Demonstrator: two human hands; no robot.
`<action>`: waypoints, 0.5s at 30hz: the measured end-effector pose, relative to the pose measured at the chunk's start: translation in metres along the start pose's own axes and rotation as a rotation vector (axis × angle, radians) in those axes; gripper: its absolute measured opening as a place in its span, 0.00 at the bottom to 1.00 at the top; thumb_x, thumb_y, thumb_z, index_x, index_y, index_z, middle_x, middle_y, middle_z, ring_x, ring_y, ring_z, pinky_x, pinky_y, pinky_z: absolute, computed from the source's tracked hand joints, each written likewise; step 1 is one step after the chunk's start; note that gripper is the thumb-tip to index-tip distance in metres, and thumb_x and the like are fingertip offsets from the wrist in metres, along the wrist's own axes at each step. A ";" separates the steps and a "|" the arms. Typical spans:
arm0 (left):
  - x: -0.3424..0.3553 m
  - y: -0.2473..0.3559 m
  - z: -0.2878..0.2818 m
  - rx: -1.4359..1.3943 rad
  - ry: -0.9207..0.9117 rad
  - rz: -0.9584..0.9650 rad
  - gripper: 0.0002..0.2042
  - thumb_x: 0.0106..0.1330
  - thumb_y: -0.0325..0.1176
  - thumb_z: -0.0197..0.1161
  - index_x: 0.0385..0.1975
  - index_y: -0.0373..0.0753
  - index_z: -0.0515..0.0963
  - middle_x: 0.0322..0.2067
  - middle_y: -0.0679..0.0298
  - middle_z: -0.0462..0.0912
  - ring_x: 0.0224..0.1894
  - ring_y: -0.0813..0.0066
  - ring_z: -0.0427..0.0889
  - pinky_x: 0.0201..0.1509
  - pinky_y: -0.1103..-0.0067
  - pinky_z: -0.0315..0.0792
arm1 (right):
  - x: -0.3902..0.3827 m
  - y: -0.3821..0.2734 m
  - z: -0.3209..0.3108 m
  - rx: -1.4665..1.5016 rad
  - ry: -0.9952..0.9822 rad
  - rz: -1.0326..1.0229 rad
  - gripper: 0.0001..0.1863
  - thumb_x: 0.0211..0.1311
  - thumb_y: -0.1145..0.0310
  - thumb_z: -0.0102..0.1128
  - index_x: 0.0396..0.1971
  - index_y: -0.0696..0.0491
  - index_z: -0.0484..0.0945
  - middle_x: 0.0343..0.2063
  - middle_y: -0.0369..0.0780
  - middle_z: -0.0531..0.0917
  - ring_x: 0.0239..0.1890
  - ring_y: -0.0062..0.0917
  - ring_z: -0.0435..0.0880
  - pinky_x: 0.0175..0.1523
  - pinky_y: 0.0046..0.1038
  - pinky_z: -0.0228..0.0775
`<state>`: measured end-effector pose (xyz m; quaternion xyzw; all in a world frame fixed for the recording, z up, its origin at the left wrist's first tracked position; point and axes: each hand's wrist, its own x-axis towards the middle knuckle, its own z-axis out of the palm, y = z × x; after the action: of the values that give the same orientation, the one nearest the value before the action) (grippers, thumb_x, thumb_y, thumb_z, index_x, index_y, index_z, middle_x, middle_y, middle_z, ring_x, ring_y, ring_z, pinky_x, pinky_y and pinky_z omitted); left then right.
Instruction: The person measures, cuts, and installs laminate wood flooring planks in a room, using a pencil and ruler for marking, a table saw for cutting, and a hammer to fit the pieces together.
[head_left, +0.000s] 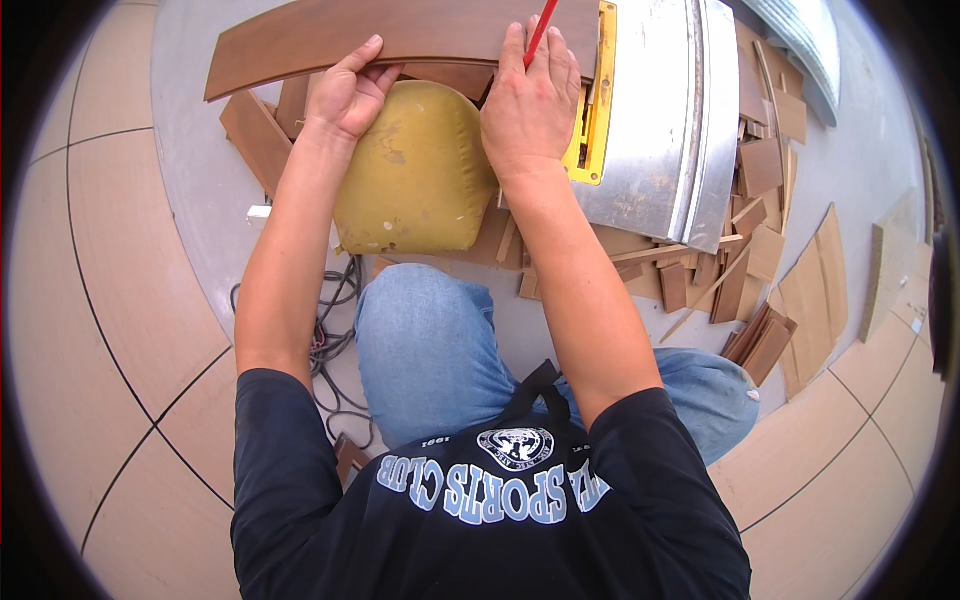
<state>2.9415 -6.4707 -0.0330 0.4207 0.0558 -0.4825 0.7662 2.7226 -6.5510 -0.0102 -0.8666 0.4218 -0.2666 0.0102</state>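
A brown wooden floor plank [430,35] lies across the top of the view, reaching over onto a metal saw table [650,110]. My left hand [348,95] grips its near edge, thumb on top and fingers curled underneath. On the plank's right part my right hand [530,105] lies palm down, fingers fairly straight and close together. A slim red pencil [541,30] is held between those fingers, its upper end cut off by the frame. Right beside this hand is a yellow slotted insert [593,110] in the metal top. Between my forearms sits a scuffed, rounded yellow seat-like form [415,170].
Wood offcuts [760,165] are heaped to the right and under the metal top. A dark cable [335,340] coils on the floor by my knee. Longer pale boards [815,300] lie at the right, on grey sheeting over tiles [130,270]. Translucent wrapped material [800,45] is at the upper right.
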 end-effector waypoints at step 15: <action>-0.009 0.000 -0.004 -0.006 -0.032 -0.009 0.11 0.73 0.21 0.63 0.52 0.31 0.75 0.49 0.55 0.82 0.56 0.59 0.83 0.71 0.59 0.77 | -0.007 -0.001 -0.006 0.009 -0.030 0.010 0.27 0.69 0.72 0.52 0.68 0.56 0.72 0.70 0.47 0.74 0.74 0.42 0.67 0.78 0.42 0.54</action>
<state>2.9379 -6.4618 -0.0317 0.4106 0.0469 -0.4922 0.7661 2.7170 -6.5440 -0.0074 -0.8684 0.4246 -0.2553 0.0218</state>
